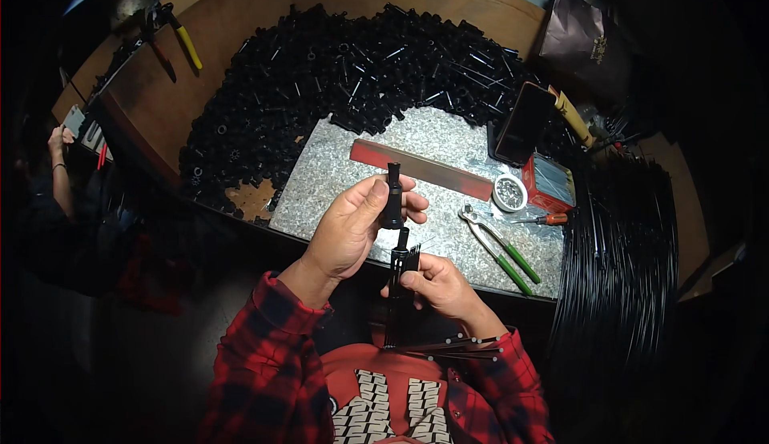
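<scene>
Left grip (348, 224) pinches black tube (393, 204); right grip (443, 285) clutches black fitting (398, 260), thin black rods (414, 257). Loosened right hold might scatter rods.

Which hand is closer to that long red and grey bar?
Left. The left hand, holding a black tube-shaped part, is just below the bar in the picture. The right hand is lower down, farther from it.

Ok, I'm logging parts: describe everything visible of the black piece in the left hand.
The piece is black, glossy, perhaps plastic, with a narrow, flared top and wider body. The left hand holds it roughly upright, above the part in the right hand; whether the two touch is unclear.
</scene>
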Demonstrator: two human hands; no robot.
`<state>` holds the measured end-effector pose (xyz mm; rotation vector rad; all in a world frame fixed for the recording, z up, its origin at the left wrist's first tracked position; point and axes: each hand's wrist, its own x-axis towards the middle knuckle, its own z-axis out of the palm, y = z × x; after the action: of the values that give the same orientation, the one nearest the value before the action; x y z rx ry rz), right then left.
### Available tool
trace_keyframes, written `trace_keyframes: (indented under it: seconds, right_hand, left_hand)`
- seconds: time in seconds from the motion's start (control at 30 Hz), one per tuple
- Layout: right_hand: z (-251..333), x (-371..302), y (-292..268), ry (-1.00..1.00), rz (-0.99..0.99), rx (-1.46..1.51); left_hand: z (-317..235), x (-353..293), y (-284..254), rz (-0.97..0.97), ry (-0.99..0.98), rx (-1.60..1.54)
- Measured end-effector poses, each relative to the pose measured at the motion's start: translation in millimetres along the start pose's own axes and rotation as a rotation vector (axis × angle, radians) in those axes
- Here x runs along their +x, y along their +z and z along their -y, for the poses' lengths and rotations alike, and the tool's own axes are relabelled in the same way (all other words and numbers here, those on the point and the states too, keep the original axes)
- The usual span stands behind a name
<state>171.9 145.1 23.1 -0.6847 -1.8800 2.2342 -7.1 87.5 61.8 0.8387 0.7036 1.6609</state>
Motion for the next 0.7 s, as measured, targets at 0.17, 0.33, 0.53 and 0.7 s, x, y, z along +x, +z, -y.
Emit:
trace_keyframes:
  seconds: [0.17,0.33,0.53,0.7]
  right_hand:
    - [-0.1,1.2,1.9,-0.017,0.010,0.005]
    - [0.7,2.1,2.3,-0.017,0.012,0.031]
    - [-4.2,0.7,-1.2,-0.013,-0.004,0.039]
    - [-8.4,1.5,-4.1,-0.015,-0.042,0.067]
  left_hand:
    - [0.9,0.0,3.3,0.027,0.037,0.053]
    - [2.2,-2.3,-4.8,0.063,-0.008,0.090]
    - [0.6,-2.5,-11.8,0.171,-0.126,0.281]
    - [40.6,-33.0,-19.4,0.103,-0.025,0.079]
